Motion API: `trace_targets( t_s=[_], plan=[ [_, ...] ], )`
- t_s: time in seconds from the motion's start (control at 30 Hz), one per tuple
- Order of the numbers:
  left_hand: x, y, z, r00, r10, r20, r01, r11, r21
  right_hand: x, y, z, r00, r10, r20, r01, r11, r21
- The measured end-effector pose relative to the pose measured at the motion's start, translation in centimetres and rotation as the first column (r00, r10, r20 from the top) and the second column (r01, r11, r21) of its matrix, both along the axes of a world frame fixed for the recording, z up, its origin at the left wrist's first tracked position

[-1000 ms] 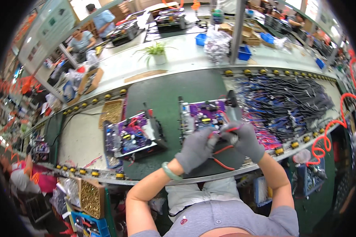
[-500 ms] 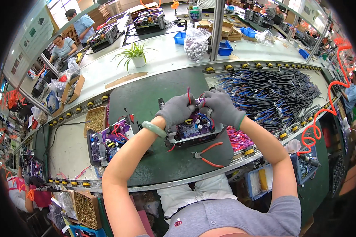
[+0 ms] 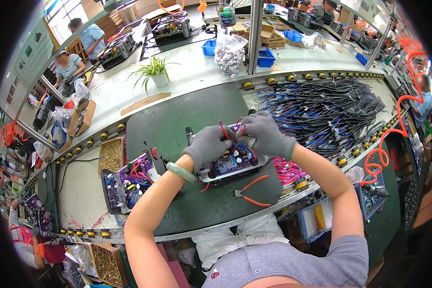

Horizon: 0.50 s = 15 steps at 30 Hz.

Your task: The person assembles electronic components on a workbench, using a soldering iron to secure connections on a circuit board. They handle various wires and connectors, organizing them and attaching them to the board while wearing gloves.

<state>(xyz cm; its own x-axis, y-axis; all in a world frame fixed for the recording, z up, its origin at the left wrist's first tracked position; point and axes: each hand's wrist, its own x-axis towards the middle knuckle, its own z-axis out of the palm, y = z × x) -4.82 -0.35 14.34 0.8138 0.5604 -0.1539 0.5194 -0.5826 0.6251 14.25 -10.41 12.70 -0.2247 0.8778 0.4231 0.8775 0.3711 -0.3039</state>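
A purple circuit board (image 3: 233, 163) in a metal frame lies on the green mat (image 3: 192, 125) in front of me. My left hand (image 3: 209, 145), in a grey glove with a green bangle at the wrist, pinches a red wire (image 3: 222, 128) that stands up from the board's far edge. My right hand (image 3: 266, 136), also grey-gloved, is closed on wires at the same far edge, right beside the left hand. Orange-handled cutters (image 3: 248, 189) lie on the mat just nearer to me than the board.
A second board (image 3: 127, 185) with red wires sits to my left. A large heap of black and blue cables (image 3: 331, 113) lies to the right, pink parts (image 3: 288, 170) beside the board. A box of small brass parts (image 3: 111, 154), a potted plant (image 3: 154, 72), blue bins and other workers are around.
One second ago my hands held the board close to me with the cutters. Now the board rests on the mat, the cutters lie beside it, and both hands work at its far edge.
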Motion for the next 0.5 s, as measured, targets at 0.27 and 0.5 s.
trace_targets(
  t_s=[0.27, 0.5],
  plan=[
    [0.03, 0.32, -0.65, 0.998, -0.012, 0.063, 0.009, 0.999, 0.037, 0.52, 0.11, 0.00, 0.993, 0.073, -0.090, -0.075, 0.997, -0.020],
    [0.04, 0.37, -0.93, 0.995, -0.014, 0.098, 0.012, 1.000, 0.020, 0.59, 0.05, -0.19, 0.995, 0.058, -0.079, -0.061, 0.998, -0.032]
  ],
)
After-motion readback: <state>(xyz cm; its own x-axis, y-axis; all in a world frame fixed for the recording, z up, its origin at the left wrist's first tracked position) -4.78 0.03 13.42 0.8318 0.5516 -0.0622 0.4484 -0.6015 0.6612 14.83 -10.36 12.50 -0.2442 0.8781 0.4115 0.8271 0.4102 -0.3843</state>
